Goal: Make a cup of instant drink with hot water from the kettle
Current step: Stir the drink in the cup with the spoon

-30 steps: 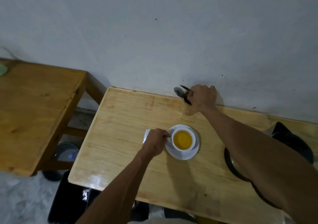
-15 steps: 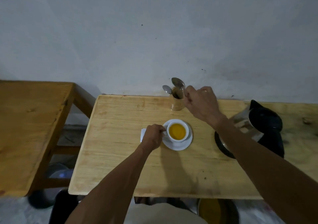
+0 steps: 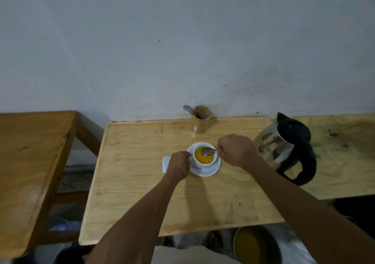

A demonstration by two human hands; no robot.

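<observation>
Since half a second ago the right hand (image 3: 236,150) has come away from the wooden holder (image 3: 202,121) and now sits at 3 o'clock of the cup (image 3: 204,157), its grip pinching the handle of a spoon (image 3: 208,151) between thumb and curled fingers. Its knuckles face up and the forearm runs in from the 5 o'clock corner of the view. The spoon's bowl lies over the yellow drink (image 3: 203,158) inside the cup; whether it touches the liquid I cannot tell. The left hand (image 3: 179,165) stays at 9 o'clock of the cup, fingers pressed together at the cup's side, wrist straight, forearm reaching in from 6 o'clock. The cup stands on a white saucer (image 3: 209,171) near the middle of the light wooden surface (image 3: 142,182). A folded white paper (image 3: 166,163) lies just beside the left hand at 9 o'clock. The holder stands at 12 o'clock with another spoon (image 3: 188,109) in it. The kettle (image 3: 288,148) stands at 3 o'clock, beyond the right hand.
</observation>
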